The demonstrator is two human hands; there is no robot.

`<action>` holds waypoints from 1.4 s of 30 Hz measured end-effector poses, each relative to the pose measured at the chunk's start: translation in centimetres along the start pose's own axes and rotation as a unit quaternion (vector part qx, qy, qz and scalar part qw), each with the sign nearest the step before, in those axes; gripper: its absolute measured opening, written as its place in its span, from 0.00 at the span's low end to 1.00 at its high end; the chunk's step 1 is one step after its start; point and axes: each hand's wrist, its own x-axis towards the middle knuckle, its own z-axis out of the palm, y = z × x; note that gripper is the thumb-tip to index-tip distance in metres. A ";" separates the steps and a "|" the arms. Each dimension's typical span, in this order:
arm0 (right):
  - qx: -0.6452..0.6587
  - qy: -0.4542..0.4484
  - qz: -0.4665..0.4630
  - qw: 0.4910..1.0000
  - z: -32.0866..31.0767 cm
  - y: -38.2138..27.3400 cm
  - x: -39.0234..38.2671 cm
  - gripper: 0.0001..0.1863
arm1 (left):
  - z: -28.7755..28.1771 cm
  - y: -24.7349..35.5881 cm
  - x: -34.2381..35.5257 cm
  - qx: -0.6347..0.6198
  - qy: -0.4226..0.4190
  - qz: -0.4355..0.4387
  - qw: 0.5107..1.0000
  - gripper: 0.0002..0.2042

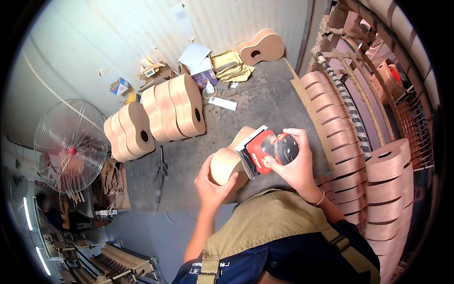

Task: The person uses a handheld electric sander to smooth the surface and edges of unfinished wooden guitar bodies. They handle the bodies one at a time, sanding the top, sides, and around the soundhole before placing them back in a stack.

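- Pale ridged wall (118,52) backs my dark worktop (269,102), a wire fan (73,151) standing off its left end.
- My left fingers (203,177) curve around the near end of a pale wooden guitar body (224,163), tilted at the worktop's front, before my apron (265,215); whether it rests there, I cannot tell.
- My right fingers (299,134) are partly spread, clasping a red-and-black sander (265,154) whose flat plate appears to meet the body's side.
- Done well, I judge, this means keeping the plate flat along the curve, pressing lightly and evenly, left thumb clear of its edge.
- To the left, two rows of guitar bodies, one nearer (127,130), one farther (172,109); a black tool (161,170) lies by them and could snag a wide turn.
- Another guitar body (262,47) leans on the wall beside yellow sheets (231,66).
- Stacked bodies (326,109) line my right, likely limiting elbow room.
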 end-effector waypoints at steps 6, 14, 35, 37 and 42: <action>-0.029 0.003 0.031 0.999 1.2 2.6 0.0 0.41 | -1.0 -0.3 -0.1 -0.014 0.006 -0.020 1.000 0.42; -0.106 0.002 -0.012 0.994 2.1 4.7 3.4 0.40 | -4.9 -2.4 -1.4 -0.008 -0.019 -0.049 0.999 0.43; 0.116 -0.080 0.285 0.948 4.5 11.5 -2.5 0.35 | -9.4 -5.3 -0.7 0.218 -0.197 -0.131 0.947 0.46; 0.073 -0.042 0.201 0.976 3.5 11.9 -2.9 0.36 | -6.3 -3.3 2.0 0.209 -0.181 -0.112 0.954 0.45; 0.029 0.051 0.055 0.997 -1.3 7.4 -1.2 0.39 | -1.4 1.0 6.6 0.295 -0.240 -0.055 0.923 0.43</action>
